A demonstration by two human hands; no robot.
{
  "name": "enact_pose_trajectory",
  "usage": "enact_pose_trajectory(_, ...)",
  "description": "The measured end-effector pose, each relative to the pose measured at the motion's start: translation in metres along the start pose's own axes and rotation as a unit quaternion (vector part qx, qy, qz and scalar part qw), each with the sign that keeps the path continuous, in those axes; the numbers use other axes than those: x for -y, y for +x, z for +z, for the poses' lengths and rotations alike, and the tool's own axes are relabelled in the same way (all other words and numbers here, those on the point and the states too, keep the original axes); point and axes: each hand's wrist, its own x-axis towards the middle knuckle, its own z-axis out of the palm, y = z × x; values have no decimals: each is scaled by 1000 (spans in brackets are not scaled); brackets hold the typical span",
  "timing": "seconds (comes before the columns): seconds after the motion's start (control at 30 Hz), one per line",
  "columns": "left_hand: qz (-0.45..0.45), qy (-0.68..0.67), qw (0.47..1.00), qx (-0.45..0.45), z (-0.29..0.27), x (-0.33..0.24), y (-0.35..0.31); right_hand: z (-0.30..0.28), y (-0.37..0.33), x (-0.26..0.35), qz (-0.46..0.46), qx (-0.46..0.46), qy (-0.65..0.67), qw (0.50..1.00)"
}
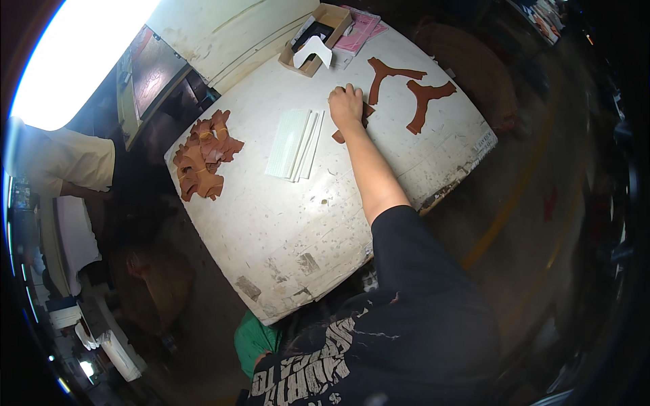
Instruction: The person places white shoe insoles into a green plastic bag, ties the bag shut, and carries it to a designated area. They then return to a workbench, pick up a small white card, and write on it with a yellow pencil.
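My right hand reaches across the white tabletop with its fingers curled down. Beneath it lies a brown cut piece that looks like leather, its ends showing on either side of the hand and wrist; the fingertips' hold on it is partly hidden. Just right of this hand are two more Y-shaped brown pieces, one farther off and one nearer. A stack of pale greenish-white strips rests to the hand's left. My left hand is out of sight.
At the table's left edge sits a pile of brown pieces, some with yellowish bands. An open cardboard box with a white curved piece stands at the far edge, beside pink packets. Another person's pale sleeve appears at left.
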Motion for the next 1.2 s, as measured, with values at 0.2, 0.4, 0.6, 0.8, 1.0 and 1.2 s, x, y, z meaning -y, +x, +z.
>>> enact_pose_trajectory(0.2, -1, 20, 1000, 6, 10, 11, -14, -4, -21, 14, 14, -111, 205, 972)
enact_pose_trajectory(0.4, 58, 17, 998, -33, 30, 46, -6, -67, -139, 39, 94, 78, 733, 669)
enact_pose_trajectory(0.6, 154, -95, 976, -126, 57, 119, 4, -119, -327, 123, 98, 256, 870, 409)
enact_pose_trajectory(0.8, 196, -222, 933, -203, 80, 217, -30, -159, -520, 280, 96, 525, 783, 318)
enact_pose_trajectory(1.0, 153, -324, 870, -339, 70, 310, -83, -225, -670, 442, -193, 632, 578, 478)
enact_pose_trajectory(1.2, 166, -421, 796, -402, 64, 392, -100, -272, -766, 571, -448, 623, 473, 433)
